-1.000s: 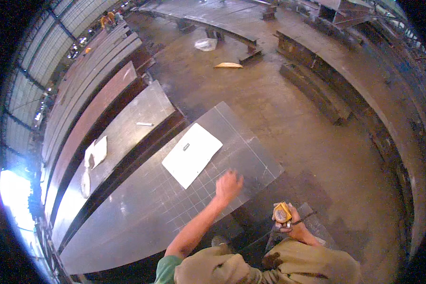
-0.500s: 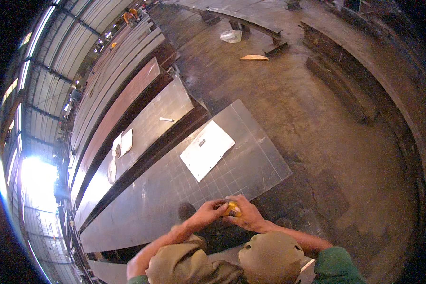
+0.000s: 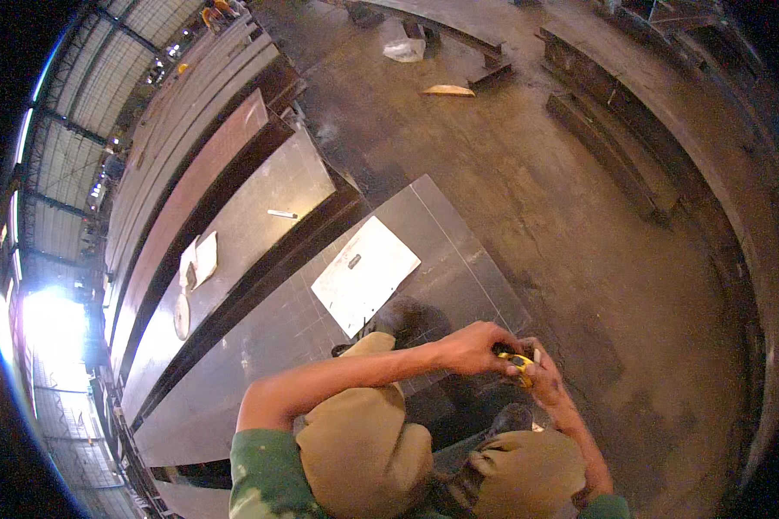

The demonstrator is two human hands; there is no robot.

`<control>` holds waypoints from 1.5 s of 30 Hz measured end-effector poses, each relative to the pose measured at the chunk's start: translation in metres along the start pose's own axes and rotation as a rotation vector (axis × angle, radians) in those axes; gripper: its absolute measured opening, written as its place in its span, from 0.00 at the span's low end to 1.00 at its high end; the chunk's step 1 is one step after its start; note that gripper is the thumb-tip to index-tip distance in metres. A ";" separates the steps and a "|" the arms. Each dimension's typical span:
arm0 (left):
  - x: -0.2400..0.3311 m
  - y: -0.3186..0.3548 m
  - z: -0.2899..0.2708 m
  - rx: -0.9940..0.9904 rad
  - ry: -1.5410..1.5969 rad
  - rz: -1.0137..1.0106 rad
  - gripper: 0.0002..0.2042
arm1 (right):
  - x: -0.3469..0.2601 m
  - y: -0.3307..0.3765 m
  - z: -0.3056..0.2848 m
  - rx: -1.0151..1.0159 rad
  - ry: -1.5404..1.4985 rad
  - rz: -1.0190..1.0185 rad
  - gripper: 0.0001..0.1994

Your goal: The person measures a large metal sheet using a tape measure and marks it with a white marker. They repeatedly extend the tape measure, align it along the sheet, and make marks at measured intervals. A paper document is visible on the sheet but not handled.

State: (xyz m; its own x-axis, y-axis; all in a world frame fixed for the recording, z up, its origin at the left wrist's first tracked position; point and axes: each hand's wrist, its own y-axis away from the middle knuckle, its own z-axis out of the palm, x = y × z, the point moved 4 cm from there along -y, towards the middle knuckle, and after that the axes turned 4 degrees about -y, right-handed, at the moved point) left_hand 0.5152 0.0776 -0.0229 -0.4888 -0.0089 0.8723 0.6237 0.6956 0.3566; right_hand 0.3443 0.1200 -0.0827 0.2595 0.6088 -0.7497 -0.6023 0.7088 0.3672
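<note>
Both hands meet over a small yellow tape measure: the left hand curls onto it from above, the right hand cups it, above a grey scored steel plate bearing a white paper sheet.

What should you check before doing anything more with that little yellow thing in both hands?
1. Both hands on it: ok. The left hand and the right hand meet around the small yellow tool.
2. What kind of tool it is, and whether anything is pulled out of it: cannot tell, the fingers hide most of it.
3. Grey metal plate lying flat under the knees: ok.
4. White sheet on the plate, flat and apart from the hands: ok.
5. Small white marker on the next plate over: ok, but it lies away from both hands.
6. Footing: cannot tell, the knees hide most of the feet.
</note>
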 end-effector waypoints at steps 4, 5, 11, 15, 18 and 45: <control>-0.017 -0.021 -0.018 -0.065 0.072 0.004 0.18 | -0.037 -0.019 0.001 0.187 0.356 0.119 0.40; -0.028 -0.023 -0.021 -0.063 0.137 0.028 0.18 | -0.039 -0.025 -0.002 0.166 0.382 0.130 0.40; -0.089 -0.033 -0.048 0.008 0.223 0.241 0.15 | -0.054 -0.060 0.004 0.058 0.776 0.369 0.29; -0.148 -0.033 -0.124 0.028 -0.092 0.355 0.14 | -0.073 -0.079 0.025 0.167 1.091 0.333 0.28; -0.210 -0.047 -0.232 0.022 -0.504 0.315 0.10 | -0.089 -0.077 0.036 0.242 1.261 0.383 0.28; -0.347 -0.118 -0.368 0.206 -0.471 0.145 0.11 | 0.252 -0.097 0.086 1.781 -0.406 0.238 0.35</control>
State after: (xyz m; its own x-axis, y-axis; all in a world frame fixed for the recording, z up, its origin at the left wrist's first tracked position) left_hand 0.8350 -0.2656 -0.2445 -0.6570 0.3881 0.6463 0.5958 0.7926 0.1296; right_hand 0.5330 0.2357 -0.2599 0.6054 0.5873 -0.5372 0.6980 -0.0674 0.7129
